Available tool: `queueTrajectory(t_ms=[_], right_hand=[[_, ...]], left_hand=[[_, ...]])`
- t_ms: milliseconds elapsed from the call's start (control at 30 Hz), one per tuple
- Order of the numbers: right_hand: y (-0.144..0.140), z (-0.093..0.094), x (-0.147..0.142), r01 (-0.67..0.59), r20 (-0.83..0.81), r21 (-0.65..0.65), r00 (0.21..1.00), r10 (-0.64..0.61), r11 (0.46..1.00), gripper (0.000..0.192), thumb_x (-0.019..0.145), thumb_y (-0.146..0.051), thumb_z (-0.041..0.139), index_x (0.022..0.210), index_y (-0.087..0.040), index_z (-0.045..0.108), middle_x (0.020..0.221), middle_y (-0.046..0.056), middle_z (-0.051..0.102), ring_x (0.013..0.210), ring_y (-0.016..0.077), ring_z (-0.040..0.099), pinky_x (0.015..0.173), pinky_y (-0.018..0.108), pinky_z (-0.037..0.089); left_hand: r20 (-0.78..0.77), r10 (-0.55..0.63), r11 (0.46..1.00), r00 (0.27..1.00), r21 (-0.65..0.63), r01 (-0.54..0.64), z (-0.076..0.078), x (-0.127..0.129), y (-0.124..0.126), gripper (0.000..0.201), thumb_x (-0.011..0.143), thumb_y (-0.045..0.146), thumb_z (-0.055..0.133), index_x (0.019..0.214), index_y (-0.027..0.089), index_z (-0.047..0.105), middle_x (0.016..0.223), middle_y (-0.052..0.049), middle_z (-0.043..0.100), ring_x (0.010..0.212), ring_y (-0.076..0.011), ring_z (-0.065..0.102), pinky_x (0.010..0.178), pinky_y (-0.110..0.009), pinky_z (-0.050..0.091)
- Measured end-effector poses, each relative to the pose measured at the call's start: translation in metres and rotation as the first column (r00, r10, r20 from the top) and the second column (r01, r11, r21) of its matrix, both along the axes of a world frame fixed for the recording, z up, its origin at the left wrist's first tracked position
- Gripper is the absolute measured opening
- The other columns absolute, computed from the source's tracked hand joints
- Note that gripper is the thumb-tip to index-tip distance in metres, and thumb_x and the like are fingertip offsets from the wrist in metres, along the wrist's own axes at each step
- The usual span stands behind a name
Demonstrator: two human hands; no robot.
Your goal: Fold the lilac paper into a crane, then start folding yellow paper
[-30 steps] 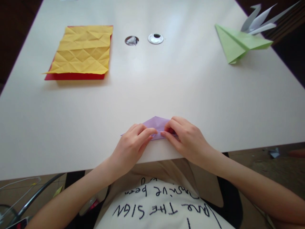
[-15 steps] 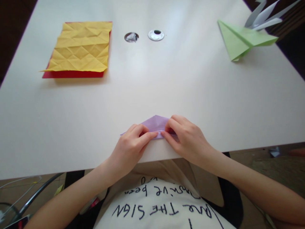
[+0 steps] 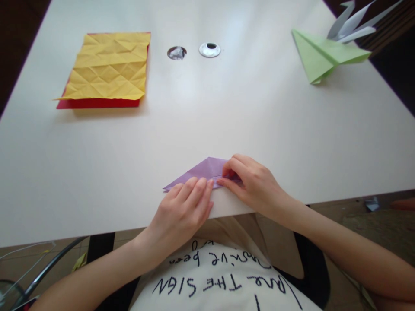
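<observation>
Two hands on one purple folded paper (image 3: 202,170) at the table's (image 3: 227,116) near edge, lower centre.
The right hand (image 3: 251,183) pinches its right end with curled fingers, hiding it; the left hand (image 3: 183,211) lies flat against its near edge. Upper frame: one yellow sheet (image 3: 108,65), one green plane (image 3: 324,54), one white model (image 3: 352,26) cut off.

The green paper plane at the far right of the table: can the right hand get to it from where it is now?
Probably yes. The right hand pinches the purple paper; between it and the green paper plane lies only bare table. It would have to release the paper and stretch far.
</observation>
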State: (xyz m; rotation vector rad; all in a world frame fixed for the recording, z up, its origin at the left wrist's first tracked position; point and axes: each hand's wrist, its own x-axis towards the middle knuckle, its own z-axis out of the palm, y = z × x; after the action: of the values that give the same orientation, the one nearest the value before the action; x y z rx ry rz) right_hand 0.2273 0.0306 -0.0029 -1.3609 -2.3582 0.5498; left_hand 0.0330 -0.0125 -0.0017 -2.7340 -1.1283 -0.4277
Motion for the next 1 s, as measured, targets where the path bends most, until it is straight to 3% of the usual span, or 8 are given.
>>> queueTrajectory(t_ms=[133,300,500,600,700,767,867,1000], right_hand=[[0.007,-0.003,0.011,-0.108,-0.014,0.055,0.994,0.109,0.993,0.016,0.084,-0.032,0.058,0.078,-0.019,0.051,0.077,0.003,0.056,0.074,0.0167,0.048,0.069,0.030,0.041],[0.009,-0.004,0.022,-0.126,-0.013,0.112,0.992,0.129,0.986,0.010,0.084,-0.028,0.058,0.087,-0.019,0.057,0.085,0.005,0.059,0.081,0.0187,0.051,0.073,0.034,0.044],[-0.011,-0.002,0.027,-0.198,0.042,0.286,0.980,0.194,0.938,0.019,0.088,-0.018,0.050,0.103,-0.022,0.061,0.116,0.007,0.062,0.115,0.0228,0.050,0.097,0.044,0.037],[-0.029,0.003,0.022,-0.256,0.065,0.285,0.967,0.248,0.924,0.027,0.087,-0.032,0.053,0.107,-0.017,0.061,0.119,0.010,0.062,0.120,0.0263,0.048,0.101,0.048,0.034],[-0.040,0.010,0.018,-0.403,0.040,0.229,0.914,0.405,0.886,0.041,0.087,-0.045,0.048,0.108,-0.012,0.061,0.113,0.011,0.065,0.111,0.0239,0.056,0.097,0.042,0.041],[-0.039,0.013,0.018,-0.469,0.007,0.226,0.877,0.480,0.854,0.038,0.089,-0.041,0.047,0.108,-0.011,0.061,0.112,0.010,0.066,0.107,0.0210,0.058,0.096,0.038,0.044],[-0.027,0.016,0.024,-0.430,-0.016,0.272,0.892,0.451,0.861,0.028,0.088,-0.027,0.051,0.111,-0.012,0.059,0.117,0.009,0.064,0.113,0.0192,0.055,0.097,0.037,0.044],[-0.012,0.011,0.030,-0.458,0.077,0.241,0.888,0.453,0.856,0.035,0.089,-0.028,0.050,0.120,-0.014,0.054,0.125,0.008,0.058,0.121,0.0211,0.049,0.101,0.042,0.041]], left_hand=[[-0.082,0.006,1.000,0.997,-0.028,-0.009,0.001,-0.002,-0.007,0.040,0.091,0.028,0.046,0.124,0.006,0.051,0.117,-0.012,0.060,0.103,-0.0233,0.057,0.080,-0.034,0.047],[-0.078,-0.011,0.999,0.997,-0.035,0.008,-0.002,-0.007,-0.008,0.044,0.092,0.032,0.045,0.126,0.005,0.049,0.121,-0.013,0.058,0.107,-0.0238,0.056,0.084,-0.034,0.046],[-0.048,-0.033,0.998,0.998,-0.051,0.031,0.003,-0.012,0.002,0.040,0.092,0.032,0.044,0.123,0.009,0.052,0.126,-0.013,0.056,0.113,-0.0247,0.052,0.093,-0.037,0.042],[-0.035,0.039,0.999,0.999,-0.025,-0.040,0.005,-0.011,0.007,0.038,0.092,0.033,0.044,0.121,0.011,0.055,0.124,-0.015,0.055,0.110,-0.0270,0.052,0.088,-0.039,0.044],[-0.018,0.064,0.996,0.998,-0.063,-0.065,0.003,-0.009,0.011,0.038,0.091,0.033,0.046,0.121,0.010,0.055,0.116,-0.015,0.059,0.100,-0.0262,0.055,0.078,-0.037,0.047],[0.002,0.037,0.996,0.999,-0.085,-0.037,0.000,-0.008,0.013,0.037,0.091,0.029,0.046,0.121,0.008,0.053,0.113,-0.014,0.060,0.099,-0.0245,0.055,0.077,-0.035,0.048],[0.035,0.001,0.996,0.999,-0.084,0.002,-0.004,-0.009,0.015,0.033,0.092,0.022,0.046,0.120,0.008,0.053,0.117,-0.011,0.061,0.103,-0.0228,0.054,0.083,-0.034,0.047],[0.086,-0.011,0.996,0.996,-0.084,0.018,-0.003,-0.011,0.014,0.027,0.091,0.020,0.048,0.114,0.011,0.057,0.117,-0.008,0.062,0.104,-0.0212,0.056,0.084,-0.033,0.046]])
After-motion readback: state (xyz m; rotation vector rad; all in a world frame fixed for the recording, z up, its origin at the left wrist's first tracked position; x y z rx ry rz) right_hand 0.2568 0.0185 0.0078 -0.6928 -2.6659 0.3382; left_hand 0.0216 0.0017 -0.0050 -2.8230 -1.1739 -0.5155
